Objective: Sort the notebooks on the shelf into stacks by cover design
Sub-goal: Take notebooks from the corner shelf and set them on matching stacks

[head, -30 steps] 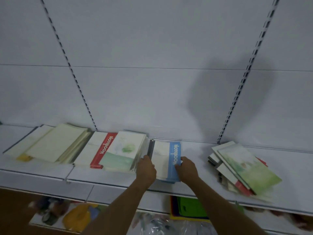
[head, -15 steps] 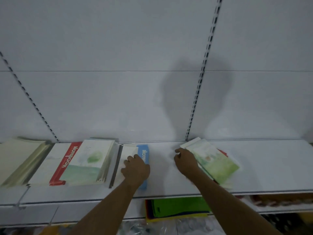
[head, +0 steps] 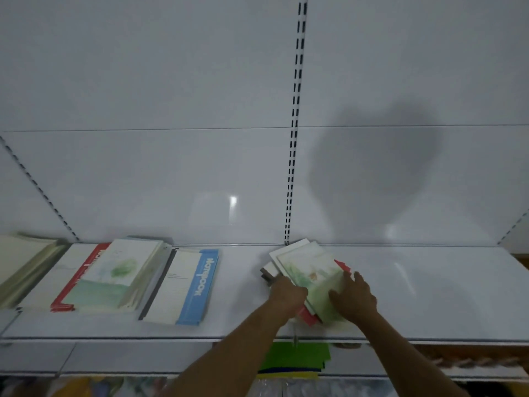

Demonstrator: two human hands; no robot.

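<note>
while a white shelf (head: 429,296) runs the width of the view under a pale back panel (head: 171,110), a person works at the unsorted pile of notebooks (head: 310,277) lying askew just right of the slotted upright (head: 293,138). to the left sit the stacks already laid out: a cream stack (head: 20,262) at the far edge, a red-spine notebook (head: 81,277) with a green watercolour stack (head: 114,275) lying partly over it, and a blue-spine stack (head: 190,285) beside a dark-edged one. the unsorted pile shows a green watercolour cover on top, with red and grey covers poking out beneath. the left hand (head: 287,295) has its fingers curled round the pile's near left edge, seemingly gripping it; the right hand (head: 352,299) lies on the top cover with fingers spread and fairly straight, pressing rather than grasping. by the look of it, the step in hand is taking the next notebook off the mixed pile. the next move likely calls for lifting or sliding the top green cover free while the left hand steadies what lies beneath, then carrying it left to the matching green stack.
</note>
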